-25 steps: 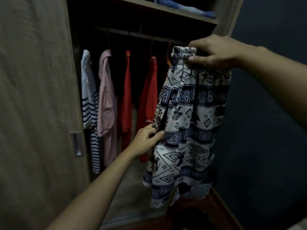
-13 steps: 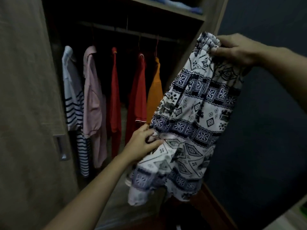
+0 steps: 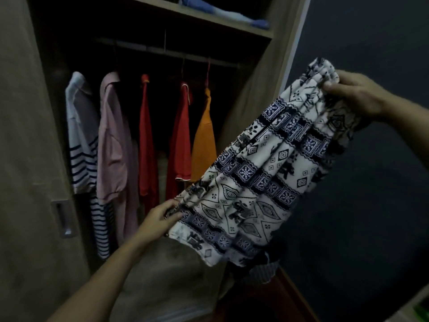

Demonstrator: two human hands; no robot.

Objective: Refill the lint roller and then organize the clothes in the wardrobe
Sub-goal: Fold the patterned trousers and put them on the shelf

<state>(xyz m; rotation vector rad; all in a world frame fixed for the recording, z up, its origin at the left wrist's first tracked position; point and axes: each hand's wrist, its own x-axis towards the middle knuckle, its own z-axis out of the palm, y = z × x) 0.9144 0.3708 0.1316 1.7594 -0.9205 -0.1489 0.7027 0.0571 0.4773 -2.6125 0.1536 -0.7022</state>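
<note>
A white garment with a dark blue geometric print (image 3: 262, 173) is stretched at a slant in front of the open wardrobe (image 3: 260, 94). My right hand (image 3: 355, 94) grips its gathered waistband at the upper right. My left hand (image 3: 160, 219) pinches its lower left edge, near the hem. On the rail inside hang a striped shirt (image 3: 81, 145), a pink shirt (image 3: 111, 145), two red tops (image 3: 146, 140) and an orange top (image 3: 204, 140). No lint roller is in view.
A sliding door with a recessed metal handle (image 3: 62, 218) stands at the left. Folded blue clothes (image 3: 222, 13) lie on the upper shelf. A dark wall (image 3: 371, 205) is at the right, with dark clothing (image 3: 257, 270) heaped low below the garment.
The patterned garment has gone from hanging straight down to slanted. My right hand moved right with the waistband, and my left hand pulled the lower edge down and left.
</note>
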